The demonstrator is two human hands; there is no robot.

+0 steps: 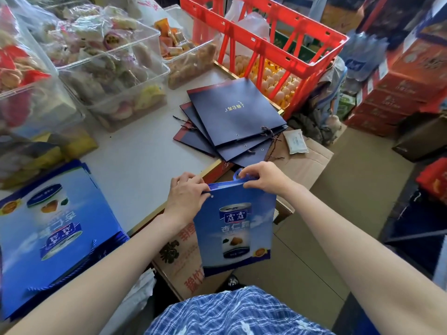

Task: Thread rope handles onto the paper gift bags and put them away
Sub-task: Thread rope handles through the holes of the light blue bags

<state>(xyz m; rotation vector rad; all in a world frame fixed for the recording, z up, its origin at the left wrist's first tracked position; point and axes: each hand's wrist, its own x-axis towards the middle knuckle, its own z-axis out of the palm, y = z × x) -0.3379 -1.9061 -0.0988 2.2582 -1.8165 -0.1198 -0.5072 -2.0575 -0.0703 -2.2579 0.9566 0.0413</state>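
Observation:
A flat blue paper gift bag printed with a can hangs upright off the table's front edge, held between both hands. My left hand pinches its top left corner beside a punched hole. My right hand grips the top right edge, where a blue rope handle loops up under the fingers. A stack of the same blue bags with rope handles lies flat on the table at lower left. Several dark navy bags with twisted cords lie fanned at the table's far right edge.
Clear plastic bins of wrapped snacks line the back of the grey table. A red crate stands over trays of eggs at the back right. Cardboard boxes sit below the table edge, and red cartons are stacked at right.

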